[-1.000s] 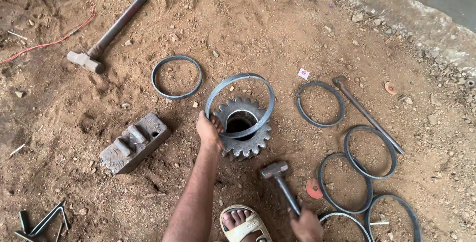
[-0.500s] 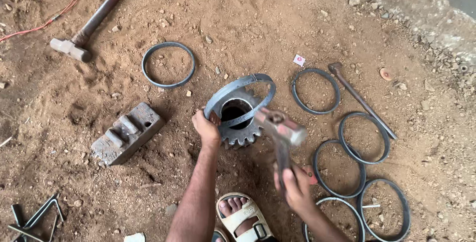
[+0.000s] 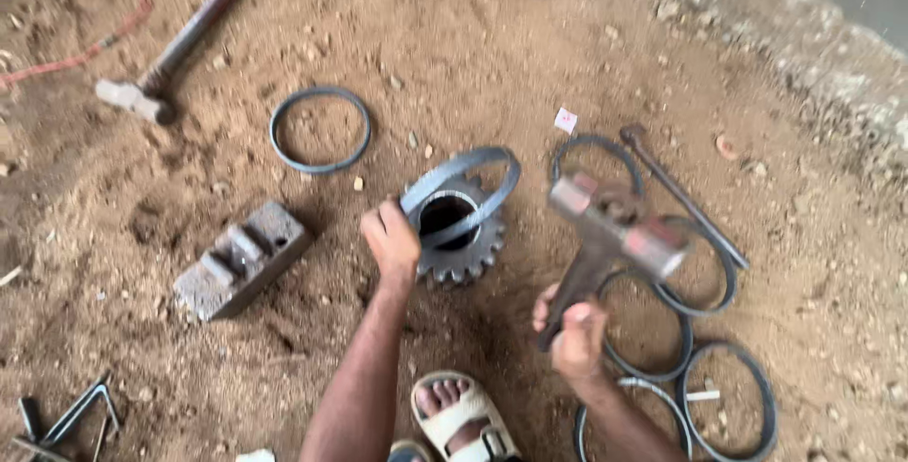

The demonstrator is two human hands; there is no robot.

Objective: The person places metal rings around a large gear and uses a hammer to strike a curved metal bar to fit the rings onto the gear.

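Fingers of the left hand (image 3: 391, 240) clamp a metal ring (image 3: 461, 190) tilted over the gear (image 3: 461, 252) on the dirt floor (image 3: 473, 55); the right hand (image 3: 575, 330) grips a raised hammer (image 3: 615, 226).

Sandy ground (image 3: 492, 36) bears rings (image 3: 320, 129), sledgehammer (image 3: 175, 46), block (image 3: 241, 259).

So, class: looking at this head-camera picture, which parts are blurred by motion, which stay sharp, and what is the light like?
Head view: the hammer in the right hand is smeared by motion blur; the left hand, metal ring and gear are slightly soft; the metal block on the sandy ground reads clearer. Light is soft and even, with faint shadows and no glare.
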